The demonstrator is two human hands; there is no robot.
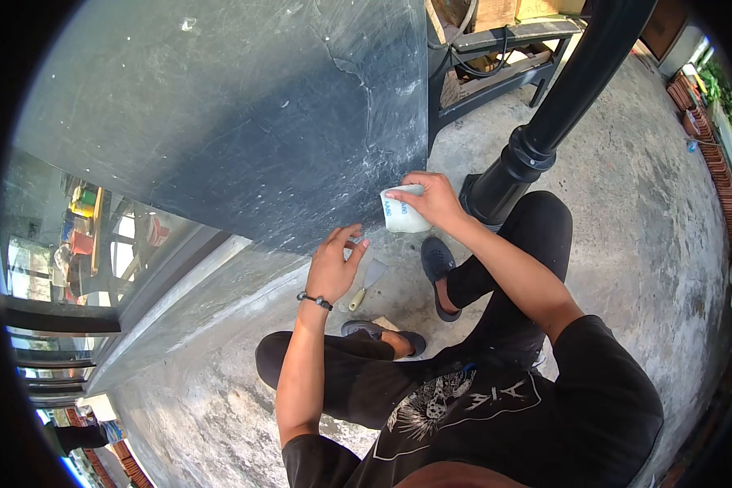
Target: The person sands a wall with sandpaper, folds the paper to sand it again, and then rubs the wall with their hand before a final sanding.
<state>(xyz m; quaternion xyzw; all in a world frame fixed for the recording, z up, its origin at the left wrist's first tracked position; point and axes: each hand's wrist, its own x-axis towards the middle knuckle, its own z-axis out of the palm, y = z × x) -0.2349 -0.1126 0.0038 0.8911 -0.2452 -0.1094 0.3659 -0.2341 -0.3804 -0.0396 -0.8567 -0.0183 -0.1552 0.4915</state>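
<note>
right hand [433, 198] fingers pinching folded sandpaper sheet [400, 213], pressing it against dark panel [244, 122] edge | left hand [334, 264] fingers loosely spread, touching panel below-left | putty knife [366, 285] lying on floor [626, 203] beneath fingers

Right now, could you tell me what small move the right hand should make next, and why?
Probably slide the sandpaper leftward along the panel. The right hand presses the sheet at the panel's lower right corner, where pale scuffs show, while the left hand steadies the lower edge.
</note>
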